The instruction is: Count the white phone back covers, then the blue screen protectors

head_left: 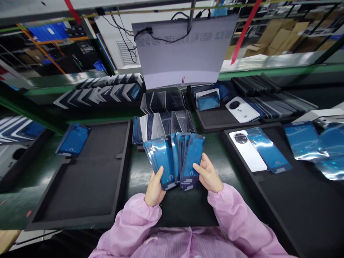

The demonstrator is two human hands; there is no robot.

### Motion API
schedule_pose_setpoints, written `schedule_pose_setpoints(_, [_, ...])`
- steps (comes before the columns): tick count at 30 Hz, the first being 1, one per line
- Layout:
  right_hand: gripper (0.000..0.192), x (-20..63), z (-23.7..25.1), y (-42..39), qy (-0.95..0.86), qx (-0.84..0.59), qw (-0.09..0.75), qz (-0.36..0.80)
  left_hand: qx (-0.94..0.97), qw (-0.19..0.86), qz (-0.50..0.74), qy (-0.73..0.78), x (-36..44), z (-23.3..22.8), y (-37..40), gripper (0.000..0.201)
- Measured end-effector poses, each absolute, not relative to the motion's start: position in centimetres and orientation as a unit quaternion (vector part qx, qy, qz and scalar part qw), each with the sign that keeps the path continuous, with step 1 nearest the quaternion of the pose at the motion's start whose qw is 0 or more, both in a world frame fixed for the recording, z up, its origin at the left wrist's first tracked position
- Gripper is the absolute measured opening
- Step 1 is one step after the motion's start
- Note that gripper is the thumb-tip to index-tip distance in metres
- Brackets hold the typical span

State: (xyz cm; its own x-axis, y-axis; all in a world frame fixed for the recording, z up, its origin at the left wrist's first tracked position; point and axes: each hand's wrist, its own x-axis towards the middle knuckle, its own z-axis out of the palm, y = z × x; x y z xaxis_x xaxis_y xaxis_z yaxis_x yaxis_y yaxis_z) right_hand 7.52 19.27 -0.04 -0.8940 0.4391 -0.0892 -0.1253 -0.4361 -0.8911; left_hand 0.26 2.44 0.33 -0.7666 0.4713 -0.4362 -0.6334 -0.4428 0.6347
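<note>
Both hands were closed on one fanned stack of blue-filmed phone covers (174,157), held upright over the green bench (223,157) — the left hand (155,188) gripped the lower left edge with its thumb on the front cover, and the right hand (208,175) clasped the right edge, thumb across the film. A black foam tray (80,186) lay to the left with one blue cover (73,139) at its far corner; to the right, another tray (295,200) carried a white back cover (248,150) beside a blue one (268,150) — and a row of upright covers (163,125) stood just behind the stack.

Black foam tray (80,211) at left w/ one blue panel (73,140); white phone back (248,150) on right tray (295,215).
</note>
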Motion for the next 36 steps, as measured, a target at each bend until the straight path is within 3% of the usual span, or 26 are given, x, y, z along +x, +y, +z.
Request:
schedule_pose_setpoints(11, [0.051,7.4,-1.0,17.7,-0.508,-0.119,0.119,0.845,-0.018,0.363,0.824,0.434,1.4,-0.6,2.7,0.051])
schedule_pose_setpoints(18, [0.051,7.4,0.1,19.2,-0.494,-0.143,0.213,0.83,-0.085,0.322,0.833,0.441,0.7,-0.2,2.5,0.052])
schedule_pose_setpoints(28, [0.055,7.6,-0.9,18.2,-0.516,-0.099,0.088,0.846,-0.017,0.348,0.817,0.46,1.3,-0.7,2.6,0.05])
schedule_pose_setpoints(36, [0.052,7.7,0.1,19.2,-0.483,-0.132,0.168,0.849,-0.03,0.3,0.84,0.45,0.7,0.0,2.8,0.054])
